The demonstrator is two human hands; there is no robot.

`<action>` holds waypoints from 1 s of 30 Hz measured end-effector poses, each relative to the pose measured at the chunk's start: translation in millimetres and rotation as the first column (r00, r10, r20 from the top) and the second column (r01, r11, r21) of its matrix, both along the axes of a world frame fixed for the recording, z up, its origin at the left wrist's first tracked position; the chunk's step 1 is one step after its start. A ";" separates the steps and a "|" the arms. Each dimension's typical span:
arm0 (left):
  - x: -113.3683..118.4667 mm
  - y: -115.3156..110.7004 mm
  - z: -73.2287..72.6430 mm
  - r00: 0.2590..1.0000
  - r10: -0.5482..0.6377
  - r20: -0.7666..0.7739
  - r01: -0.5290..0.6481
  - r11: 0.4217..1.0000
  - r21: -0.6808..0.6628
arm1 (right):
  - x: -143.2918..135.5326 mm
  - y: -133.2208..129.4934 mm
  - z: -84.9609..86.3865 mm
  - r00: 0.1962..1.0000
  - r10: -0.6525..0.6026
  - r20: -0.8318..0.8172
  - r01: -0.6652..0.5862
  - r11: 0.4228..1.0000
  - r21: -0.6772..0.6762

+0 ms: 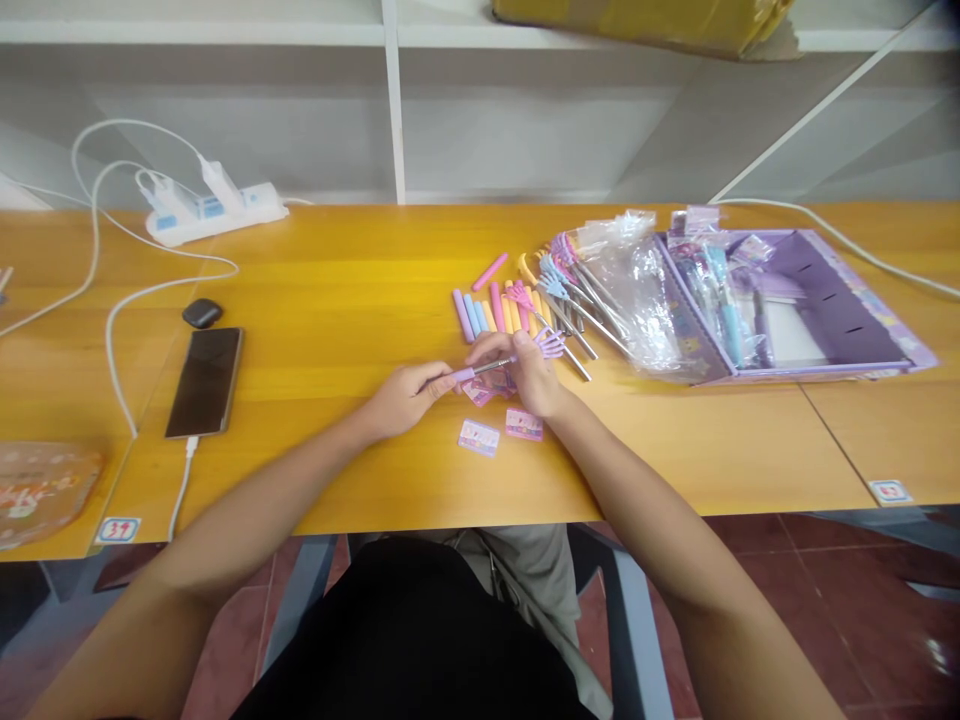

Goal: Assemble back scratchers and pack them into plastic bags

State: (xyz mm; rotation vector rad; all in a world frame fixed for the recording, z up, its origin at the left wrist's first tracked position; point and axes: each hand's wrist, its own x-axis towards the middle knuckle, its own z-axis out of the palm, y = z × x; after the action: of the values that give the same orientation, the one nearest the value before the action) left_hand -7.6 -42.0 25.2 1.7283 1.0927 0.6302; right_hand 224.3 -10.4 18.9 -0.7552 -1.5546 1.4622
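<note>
Between my hands is a telescopic back scratcher (491, 367) with a purple handle, a thin metal rod and a purple hand-shaped head. My left hand (409, 400) is closed around the handle end. The fingers of my right hand (535, 378) pinch the rod near the head, which sticks out beyond them. Small printed cards (478, 437) in pink and lilac lie on the table just below, some partly hidden under my right hand. Just past my hands are coloured handle tubes (463, 316) in a row and metal rods (600, 300) with hand-shaped heads.
A clear plastic bag (649, 300) lies against a purple box (832, 345) holding wrapped items at the right. On the left are a phone (205, 383) on a charging cable, a black earbud case (202, 313) and a white power strip (217, 213). White shelving (397, 120) rises behind the table.
</note>
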 end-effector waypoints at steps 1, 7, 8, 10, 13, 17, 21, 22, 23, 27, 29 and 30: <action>-0.2 0.0 0.2 1.000 -0.001 0.007 0.001 1.000 -0.006 | -0.6 0.2 -1.2 1.000 -0.016 -0.010 0.016 1.000 0.001; -1.5 -1.2 2.6 0.999 -0.004 0.038 0.004 1.000 -0.010 | 2.9 1.3 -0.5 0.998 -0.065 0.014 0.065 0.997 0.049; -1.4 -1.3 2.2 0.999 -0.001 0.039 0.001 1.000 0.002 | 4.8 2.0 0.1 0.998 -0.061 0.021 0.059 0.996 0.062; -0.9 -1.0 0.6 0.999 0.027 0.036 -0.029 0.999 0.037 | 8.5 4.7 -0.5 0.998 -0.053 0.026 0.050 0.995 0.091; -0.8 0.7 -2.2 0.992 0.121 0.048 -0.127 0.980 0.152 | 12.6 13.1 -7.1 0.999 -0.052 0.012 0.049 0.986 0.162; -4.4 5.0 -5.2 0.972 0.233 0.038 -0.234 0.926 0.298 | 17.6 28.9 -19.2 0.967 -0.246 0.063 0.212 0.920 0.330; -8.4 7.9 -8.5 0.958 0.279 -0.066 -0.237 0.901 0.364 | 27.5 40.8 -23.8 0.812 -0.562 0.158 0.388 0.721 0.574; -8.8 8.0 -9.2 0.958 0.272 -0.090 -0.220 0.899 0.379 | 30.6 42.2 -23.2 0.762 -0.616 0.200 0.368 0.666 0.648; -8.8 8.1 -9.7 0.960 0.256 -0.114 -0.194 0.900 0.390 | 33.4 42.8 -22.1 0.706 -0.663 0.250 0.320 0.613 0.723; -7.4 7.1 -8.9 0.964 0.172 -0.202 -0.080 0.914 0.398 | 36.1 38.9 -13.1 0.475 -0.788 0.392 0.016 0.453 0.891; -7.5 6.8 -6.9 0.958 0.161 -0.238 -0.058 0.919 0.390 | 30.5 34.9 -6.2 0.428 -0.794 0.431 -0.113 0.426 0.898; -8.3 7.1 -5.5 0.952 0.168 -0.257 -0.059 0.922 0.384 | 26.5 33.0 -2.2 0.416 -0.789 0.453 -0.174 0.420 0.891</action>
State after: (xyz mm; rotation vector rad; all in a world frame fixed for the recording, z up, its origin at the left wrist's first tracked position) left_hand -15.9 -34.9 19.6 2.1451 1.3487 0.7111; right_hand 250.8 22.6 16.6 -1.1501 -2.3042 -0.4001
